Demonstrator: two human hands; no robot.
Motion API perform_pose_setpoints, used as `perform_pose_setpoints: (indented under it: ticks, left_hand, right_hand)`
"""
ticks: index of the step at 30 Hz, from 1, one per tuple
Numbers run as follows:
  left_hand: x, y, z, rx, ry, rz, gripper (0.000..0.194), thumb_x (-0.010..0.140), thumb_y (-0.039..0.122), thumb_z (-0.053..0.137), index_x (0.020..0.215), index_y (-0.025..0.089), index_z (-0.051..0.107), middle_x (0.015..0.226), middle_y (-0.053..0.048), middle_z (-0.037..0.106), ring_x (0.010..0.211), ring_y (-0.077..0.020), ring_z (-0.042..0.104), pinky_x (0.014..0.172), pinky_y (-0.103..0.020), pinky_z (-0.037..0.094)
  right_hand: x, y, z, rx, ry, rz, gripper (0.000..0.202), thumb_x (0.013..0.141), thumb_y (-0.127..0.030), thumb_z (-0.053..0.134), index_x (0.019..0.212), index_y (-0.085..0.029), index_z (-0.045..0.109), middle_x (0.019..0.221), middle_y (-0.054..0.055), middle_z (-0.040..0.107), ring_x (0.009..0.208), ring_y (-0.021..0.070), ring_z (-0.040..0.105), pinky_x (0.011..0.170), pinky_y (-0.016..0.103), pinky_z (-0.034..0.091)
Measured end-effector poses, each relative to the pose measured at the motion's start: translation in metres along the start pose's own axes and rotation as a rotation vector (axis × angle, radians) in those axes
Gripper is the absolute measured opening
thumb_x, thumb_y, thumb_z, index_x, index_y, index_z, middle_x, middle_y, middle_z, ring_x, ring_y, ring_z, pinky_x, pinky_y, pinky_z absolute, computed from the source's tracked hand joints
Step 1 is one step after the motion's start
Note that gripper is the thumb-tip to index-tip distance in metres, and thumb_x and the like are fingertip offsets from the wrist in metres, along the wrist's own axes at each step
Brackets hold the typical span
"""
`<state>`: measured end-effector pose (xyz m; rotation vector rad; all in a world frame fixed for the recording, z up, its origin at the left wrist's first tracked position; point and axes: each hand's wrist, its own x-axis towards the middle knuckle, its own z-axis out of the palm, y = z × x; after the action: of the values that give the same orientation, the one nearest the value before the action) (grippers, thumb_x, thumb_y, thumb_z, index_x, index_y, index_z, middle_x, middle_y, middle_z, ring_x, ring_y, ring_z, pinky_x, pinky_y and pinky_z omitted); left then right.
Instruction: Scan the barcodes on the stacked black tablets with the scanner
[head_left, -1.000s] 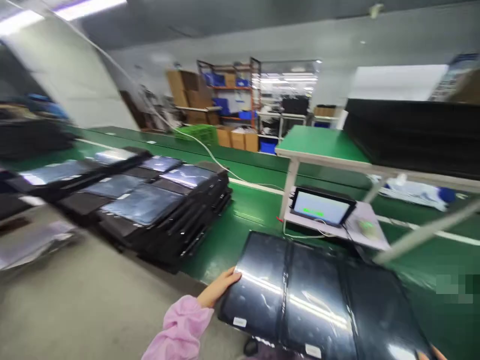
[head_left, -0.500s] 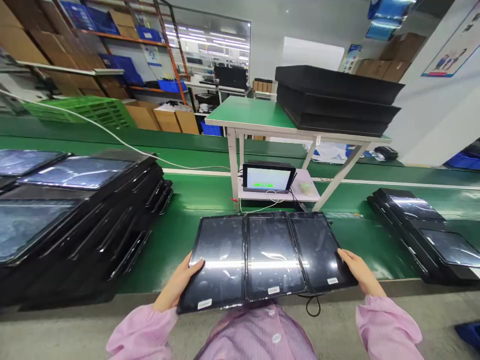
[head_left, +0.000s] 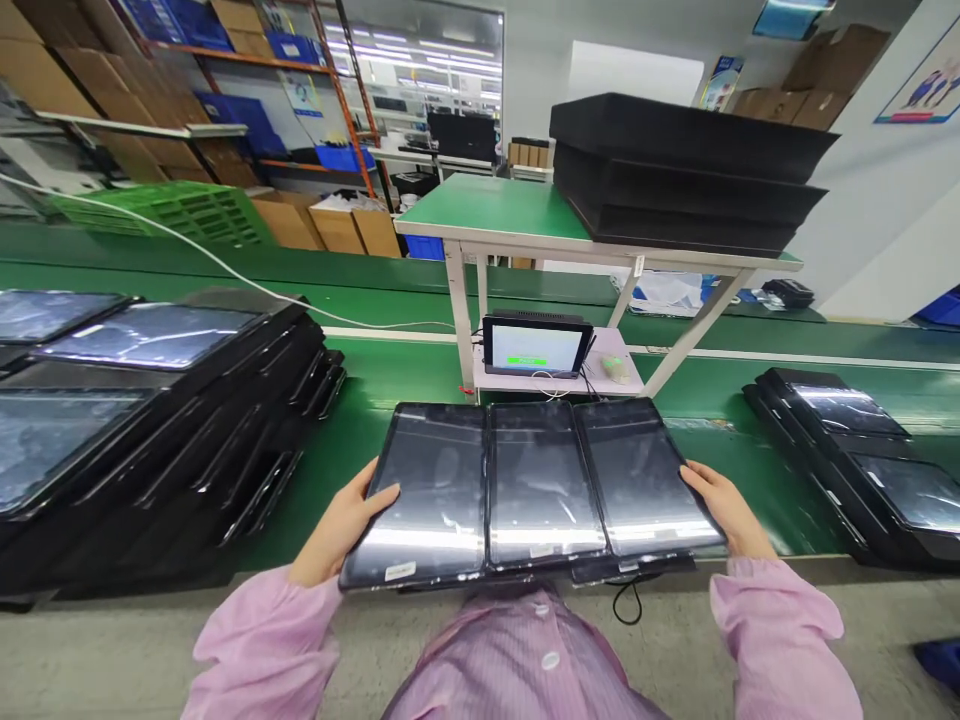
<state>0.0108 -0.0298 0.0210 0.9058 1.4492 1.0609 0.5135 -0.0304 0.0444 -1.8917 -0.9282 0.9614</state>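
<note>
Three flat, glossy black tablets (head_left: 546, 485) lie side by side in a row in front of my body. My left hand (head_left: 346, 520) grips the outer edge of the left tablet (head_left: 431, 490), thumb on its face and fingers beneath. At the other end, my right hand (head_left: 724, 505) holds the outer edge of the right tablet (head_left: 641, 475), thumb on top. Small white labels sit near their lower edges. Dark flat pieces show under the near edge; what they are I cannot make out.
Tall stacks of black trays (head_left: 225, 440) with screens stand on the left of the green bench (head_left: 360, 385); a lower stack (head_left: 840, 450) is on the right. Ahead, a small monitor (head_left: 536, 345) sits under a raised green-topped stand (head_left: 487, 205) bearing black trays (head_left: 682, 175). A white cable crosses left.
Both hands and the row of tablets have moved slightly up in view, away from my body. The light reflection slid toward the near edge, and dark pieces now show beneath. The camera shifted a little.
</note>
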Motion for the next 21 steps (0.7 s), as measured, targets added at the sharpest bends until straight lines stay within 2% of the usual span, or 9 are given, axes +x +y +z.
perform_pose_setpoints:
  ticks: [4,7,11,15,21]
  left_hand:
    - [0.012,0.022,0.001,0.063,0.049,0.069,0.079,0.056,0.043,0.076,0.126,0.018,0.051,0.118,-0.008,0.062,0.090,-0.0249,0.063,0.068,-0.027,0.051]
    - [0.020,0.028,0.001,0.054,0.056,0.097,0.076,0.056,0.043,0.076,0.125,0.018,0.053,0.116,-0.007,0.063,0.089,-0.0236,0.062,0.067,-0.026,0.050]
    - [0.030,0.009,0.003,-0.030,0.029,0.036,0.078,0.058,0.040,0.077,0.127,0.017,0.050,0.120,-0.009,0.061,0.088,-0.0231,0.063,0.065,-0.026,0.051]
    - [0.038,-0.018,0.005,-0.154,-0.014,-0.073,0.076,0.059,0.035,0.077,0.127,0.016,0.047,0.112,-0.010,0.065,0.079,-0.0210,0.065,0.063,-0.026,0.051]
    - [0.039,-0.024,0.005,-0.216,-0.025,-0.092,0.073,0.061,0.030,0.075,0.127,0.017,0.046,0.099,-0.007,0.068,0.072,-0.0194,0.065,0.063,-0.028,0.051]
  right_hand:
    - [0.016,-0.017,-0.002,0.032,0.025,-0.011,0.044,0.062,-0.044,0.066,0.095,-0.015,0.069,0.099,0.008,0.069,0.093,0.0277,0.061,0.075,0.031,0.050]
    - [0.024,-0.018,-0.001,0.065,0.023,-0.001,0.044,0.064,-0.043,0.067,0.098,-0.015,0.068,0.100,0.007,0.069,0.092,0.0263,0.061,0.073,0.030,0.050]
    - [0.029,-0.001,0.008,0.118,-0.033,0.058,0.041,0.062,-0.041,0.069,0.092,-0.015,0.069,0.091,0.007,0.070,0.081,0.0252,0.064,0.066,0.030,0.051]
    - [0.032,0.024,0.018,0.187,-0.107,0.134,0.045,0.062,-0.043,0.070,0.096,-0.014,0.066,0.082,0.009,0.071,0.070,0.0247,0.065,0.056,0.031,0.050]
    - [0.036,0.037,0.019,0.261,-0.136,0.193,0.051,0.065,-0.041,0.072,0.107,-0.014,0.061,0.076,0.006,0.071,0.066,0.0224,0.066,0.052,0.028,0.050]
